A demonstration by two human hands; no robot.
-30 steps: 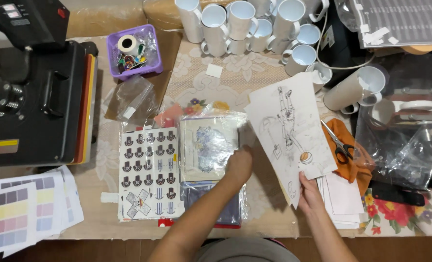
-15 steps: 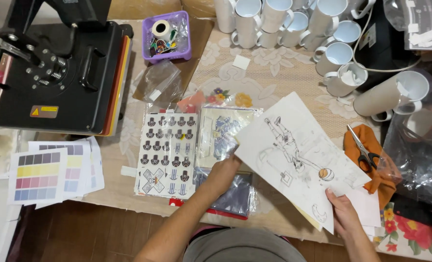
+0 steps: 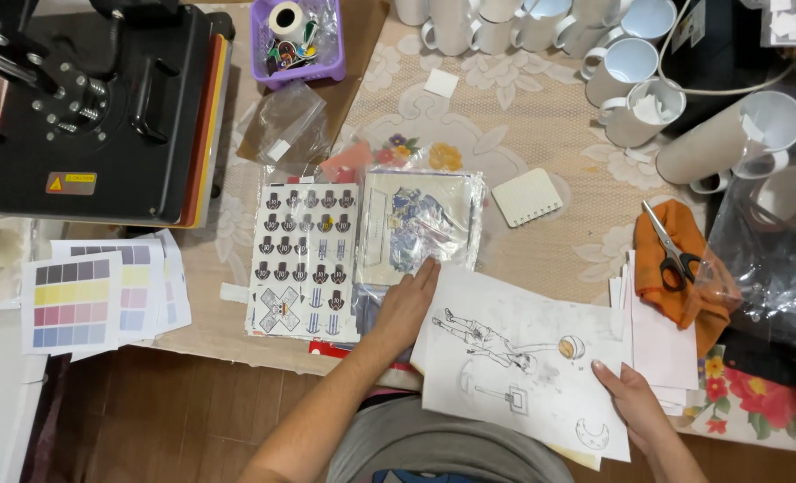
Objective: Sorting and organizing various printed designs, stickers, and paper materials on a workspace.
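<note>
Left hand (image 3: 407, 304) flat, fingers stretched and together, palm down on the near edge of a plastic-wrapped print (image 3: 420, 224) and on the left edge of the drawing (image 3: 523, 358); nothing clasped, only pressing. Right hand (image 3: 635, 407) gripping the drawing at its lower right edge, fingers on top, thumb hidden beneath, so a pinch rather than a fist. Drawing: a white sheet with pencil-like sketches, lying tilted at the near table edge, between the two hands, partly hanging past the table toward the lap, overlapping a stack of white paper (image 3: 662, 335) on its right.

Just left of the wrapped print, touching it, a sheet of small dark hat pictures (image 3: 304, 259) in rows. Farther left, colour charts (image 3: 71, 300) spread on one another. Beyond those, at the far left, a black heat press (image 3: 94, 107). Purple basket (image 3: 295, 45) with a tape roll beside the press. White mugs (image 3: 595, 45) clustered along the far right. Small lined white card (image 3: 528, 197) lying alone on the lace cloth (image 3: 514, 107). Scissors (image 3: 671, 250) resting on an orange cloth (image 3: 675, 277) at the right, well apart from the right hand.
</note>
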